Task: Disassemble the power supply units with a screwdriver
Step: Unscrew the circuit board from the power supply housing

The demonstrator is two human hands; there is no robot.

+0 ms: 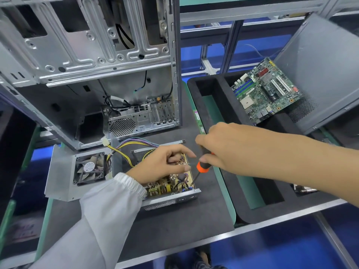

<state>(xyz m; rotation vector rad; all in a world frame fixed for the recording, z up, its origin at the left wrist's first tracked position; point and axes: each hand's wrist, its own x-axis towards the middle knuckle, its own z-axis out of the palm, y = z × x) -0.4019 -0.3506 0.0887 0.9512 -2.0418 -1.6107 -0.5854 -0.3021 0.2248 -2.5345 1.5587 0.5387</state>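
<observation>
An opened power supply unit lies on the dark mat, its circuit board bare. Its lid with the black fan is folded out to the left, joined by coloured wires. My right hand grips a screwdriver with an orange and black handle; its tip points down into the board's right front corner. My left hand sits over the board's back part, its thumb and fingers pinched together close to the components; what they pinch is too small to see.
An empty metal computer case stands upright behind the unit. To the right, a black foam tray holds a green motherboard, and a grey side panel leans against it. The table's metal front edge runs below.
</observation>
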